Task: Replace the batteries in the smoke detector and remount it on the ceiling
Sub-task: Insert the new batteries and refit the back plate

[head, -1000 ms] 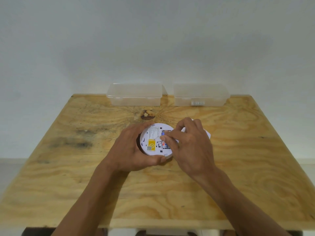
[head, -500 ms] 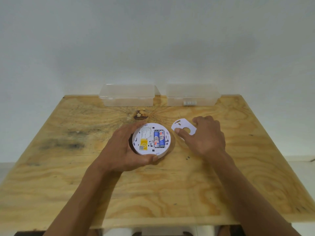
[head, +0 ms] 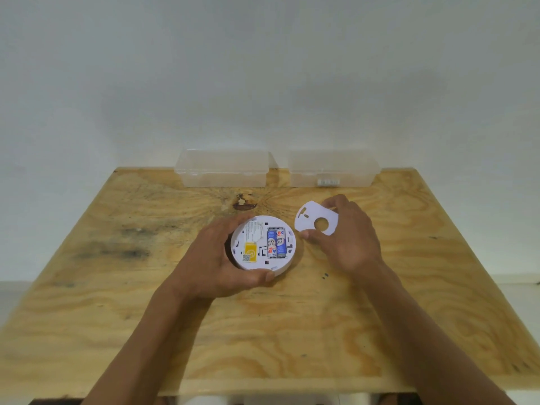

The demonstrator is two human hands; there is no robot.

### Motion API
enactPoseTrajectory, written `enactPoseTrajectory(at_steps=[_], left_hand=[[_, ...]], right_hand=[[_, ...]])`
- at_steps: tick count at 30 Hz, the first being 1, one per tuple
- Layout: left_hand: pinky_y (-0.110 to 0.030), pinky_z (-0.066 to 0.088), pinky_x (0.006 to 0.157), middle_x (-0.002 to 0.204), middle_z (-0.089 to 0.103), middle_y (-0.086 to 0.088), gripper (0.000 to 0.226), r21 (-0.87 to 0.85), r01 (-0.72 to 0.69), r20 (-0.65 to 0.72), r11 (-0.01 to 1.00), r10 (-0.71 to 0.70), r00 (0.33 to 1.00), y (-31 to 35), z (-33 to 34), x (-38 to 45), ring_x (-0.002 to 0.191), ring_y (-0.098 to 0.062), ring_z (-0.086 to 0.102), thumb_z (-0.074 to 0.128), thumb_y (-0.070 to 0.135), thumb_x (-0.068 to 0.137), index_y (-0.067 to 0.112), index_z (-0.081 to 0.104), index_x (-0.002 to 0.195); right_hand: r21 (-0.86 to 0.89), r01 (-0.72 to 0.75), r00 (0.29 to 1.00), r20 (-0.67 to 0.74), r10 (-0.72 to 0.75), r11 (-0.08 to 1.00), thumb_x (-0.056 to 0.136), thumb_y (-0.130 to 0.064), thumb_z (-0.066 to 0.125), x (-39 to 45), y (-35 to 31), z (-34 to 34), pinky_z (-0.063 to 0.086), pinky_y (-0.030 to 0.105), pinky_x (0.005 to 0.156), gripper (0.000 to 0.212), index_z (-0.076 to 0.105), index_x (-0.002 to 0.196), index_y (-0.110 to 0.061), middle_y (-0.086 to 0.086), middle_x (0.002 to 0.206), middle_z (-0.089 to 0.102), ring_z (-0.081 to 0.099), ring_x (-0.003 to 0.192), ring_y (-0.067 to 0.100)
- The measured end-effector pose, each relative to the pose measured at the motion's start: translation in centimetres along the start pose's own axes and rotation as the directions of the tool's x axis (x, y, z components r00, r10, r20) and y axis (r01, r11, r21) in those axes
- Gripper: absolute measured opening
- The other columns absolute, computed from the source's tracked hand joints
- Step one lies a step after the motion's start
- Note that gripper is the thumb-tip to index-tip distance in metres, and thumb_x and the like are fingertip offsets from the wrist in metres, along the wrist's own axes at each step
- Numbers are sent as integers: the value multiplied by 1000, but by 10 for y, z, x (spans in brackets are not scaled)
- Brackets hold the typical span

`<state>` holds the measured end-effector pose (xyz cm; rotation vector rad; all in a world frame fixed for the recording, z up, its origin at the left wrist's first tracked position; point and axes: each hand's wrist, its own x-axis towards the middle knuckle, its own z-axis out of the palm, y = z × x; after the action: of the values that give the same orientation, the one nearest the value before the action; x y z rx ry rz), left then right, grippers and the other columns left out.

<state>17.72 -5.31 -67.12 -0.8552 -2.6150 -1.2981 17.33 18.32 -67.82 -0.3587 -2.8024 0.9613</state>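
The round white smoke detector [head: 257, 260] lies back side up at the middle of the wooden table [head: 146, 302]. Two blue and white batteries [head: 276, 242] sit side by side in its open bay, beside a yellow sticker. My left hand [head: 216, 258] cups the detector's left and near rim. To the right, my right hand [head: 347, 238] pinches the flat white mounting plate [head: 312, 222] with a round hole, thumb at its near edge and fingers at its far edge. The plate is tilted, just right of the detector.
Two shut clear plastic boxes stand at the table's far edge, the left box [head: 222, 169] and the right box [head: 333, 169], against a plain white wall. A dark knot [head: 244, 201] marks the wood behind the detector.
My right hand left the battery bay, moved right to the mounting plate and took hold of it, tilting it up. The batteries are now uncovered. My left hand stayed on the detector.
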Motion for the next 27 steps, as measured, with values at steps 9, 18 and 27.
enactPoseTrajectory(at_steps=[9, 18, 27], left_hand=[[2, 43, 76, 110, 56, 50, 67, -47, -27, 6, 999, 28, 1000, 3, -2, 2, 99, 21, 58, 85, 53, 56, 63, 52, 113], [-12, 49, 65, 110, 63, 18, 61, -102, -70, -17, 992, 68, 998, -2, 0, 4, 90, -9, 63, 88, 44, 60, 62, 54, 107], [-27, 51, 64, 107, 65, 9, 53, -140, -43, -28, 989, 39, 999, -7, 3, 4, 88, -18, 64, 89, 45, 59, 44, 60, 104]], right_hand=[[491, 125, 992, -41, -121, 862, 75, -22, 84, 3, -23, -37, 59, 29, 71, 27, 75, 100, -24, -11, 97, 75, 71, 87, 14], [203, 342, 877, 283, -389, 918, 70, -31, 87, -3, -65, -24, 42, 13, 67, 22, 73, 87, -28, -17, 91, 70, 62, 86, -5], [-56, 532, 759, 474, -447, 845, 60, -51, 87, -1, -77, -33, 39, 18, 69, 70, 66, 121, -25, -7, 118, 60, 51, 99, 11]])
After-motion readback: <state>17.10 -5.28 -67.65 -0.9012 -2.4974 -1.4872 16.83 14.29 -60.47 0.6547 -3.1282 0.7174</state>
